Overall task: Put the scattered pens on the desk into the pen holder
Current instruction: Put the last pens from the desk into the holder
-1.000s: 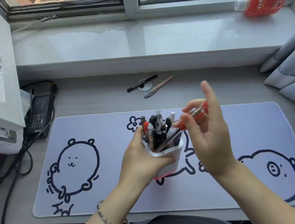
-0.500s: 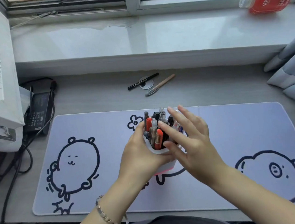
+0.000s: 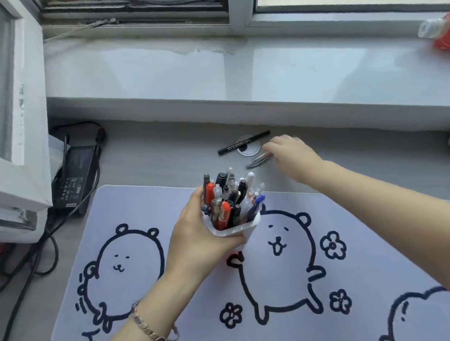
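My left hand (image 3: 197,243) grips a white pen holder (image 3: 237,230) packed with several pens and holds it over the desk mat. My right hand (image 3: 290,156) reaches to the back of the desk and lies over a tan pen (image 3: 257,161). Only the pen's silver tip shows, and it still lies on the desk; I cannot see whether the fingers grip it. A black pen (image 3: 243,142) lies just behind it, across a round desk grommet (image 3: 249,152).
A pale mat with bear drawings (image 3: 363,267) covers the desk front. A black power brick with cables (image 3: 75,178) sits at the left beside an open window frame (image 3: 4,121). A red bottle (image 3: 448,31) lies on the windowsill at the right.
My right hand dropped the orange pen into the holder, then moved away to the back of the desk onto the tan pen. My left hand keeps hold of the holder.
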`<state>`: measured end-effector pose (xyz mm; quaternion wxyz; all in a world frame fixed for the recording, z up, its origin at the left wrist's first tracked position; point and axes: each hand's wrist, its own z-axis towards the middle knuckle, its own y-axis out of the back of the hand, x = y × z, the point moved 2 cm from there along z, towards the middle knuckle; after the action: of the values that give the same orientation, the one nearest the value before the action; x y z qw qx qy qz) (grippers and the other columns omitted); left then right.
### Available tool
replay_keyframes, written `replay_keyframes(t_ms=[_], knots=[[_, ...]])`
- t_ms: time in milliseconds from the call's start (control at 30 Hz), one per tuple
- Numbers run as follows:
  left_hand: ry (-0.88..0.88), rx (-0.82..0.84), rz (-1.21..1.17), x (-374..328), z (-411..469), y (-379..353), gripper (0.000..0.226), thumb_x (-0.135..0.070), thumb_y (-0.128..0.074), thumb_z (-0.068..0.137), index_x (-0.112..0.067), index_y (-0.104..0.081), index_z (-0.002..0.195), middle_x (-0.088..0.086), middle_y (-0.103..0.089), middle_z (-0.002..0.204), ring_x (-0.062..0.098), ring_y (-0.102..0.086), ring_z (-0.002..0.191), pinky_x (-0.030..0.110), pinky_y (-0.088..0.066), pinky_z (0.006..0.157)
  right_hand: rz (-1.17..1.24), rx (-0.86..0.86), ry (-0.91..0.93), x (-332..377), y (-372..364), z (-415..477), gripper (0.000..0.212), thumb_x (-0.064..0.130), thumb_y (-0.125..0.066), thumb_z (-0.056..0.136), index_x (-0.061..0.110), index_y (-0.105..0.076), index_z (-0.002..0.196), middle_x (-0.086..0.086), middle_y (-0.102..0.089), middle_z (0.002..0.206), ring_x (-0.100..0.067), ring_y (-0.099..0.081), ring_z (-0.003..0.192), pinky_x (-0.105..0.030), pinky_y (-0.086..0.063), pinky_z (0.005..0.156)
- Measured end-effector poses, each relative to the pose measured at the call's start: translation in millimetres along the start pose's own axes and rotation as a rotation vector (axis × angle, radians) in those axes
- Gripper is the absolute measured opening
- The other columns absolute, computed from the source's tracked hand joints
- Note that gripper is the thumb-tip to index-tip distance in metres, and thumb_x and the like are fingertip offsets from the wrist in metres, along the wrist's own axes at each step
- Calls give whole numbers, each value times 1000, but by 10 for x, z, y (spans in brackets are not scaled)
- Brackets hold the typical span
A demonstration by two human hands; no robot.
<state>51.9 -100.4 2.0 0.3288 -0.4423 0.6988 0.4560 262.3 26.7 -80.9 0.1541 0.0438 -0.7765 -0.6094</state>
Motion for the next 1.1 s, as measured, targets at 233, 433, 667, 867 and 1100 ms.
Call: replay_keyframes(t_ms=[233,433,667,867,1100], knots=[[22,-55,-56,113,280,188,73,-9,-88,52,-55,-51,93,-43,-61,86,-19,-61,77,-5,-41,60,-299,149,135,202,-104,348,33,1,-40,86,2,-44,119,-17,-47,124,-31,-46,112,-39,-38,80],[37,-74,-115,87,357,262,68,-16,-89,51,-55,-52,93,-43,-62,86,-21,-61,77,-6,-39,62,-208,97,-10,379,5,668,31,6,-46,89,5,-46,119,-16,-45,126,-33,-58,101,-34,-36,64],[31,-97,-123,144,233,313,69,-14,-90,51,-51,-53,96,-44,-61,86,-21,-61,78,-5,-40,61,-271,85,-169,242,39,628,25,5,-45,91,3,-50,116,-15,-51,124,-32,-52,112,-37,-45,79],[27,-82,-100,201,0,310,74,-3,-87,51,-54,-49,90,-46,-60,80,-23,-58,73,-4,-41,55,386,-136,-212,339,452,-470,12,26,-58,85,14,-59,81,-3,-54,66,-22,-50,66,-31,-32,53],[10,-38,-47,159,-292,120,77,3,-85,53,-52,-44,89,-37,-65,73,-30,-53,68,-7,-37,53,682,-190,-313,434,1018,-1851,29,28,-74,73,12,-58,55,4,-37,41,-9,-31,42,-16,-21,41]])
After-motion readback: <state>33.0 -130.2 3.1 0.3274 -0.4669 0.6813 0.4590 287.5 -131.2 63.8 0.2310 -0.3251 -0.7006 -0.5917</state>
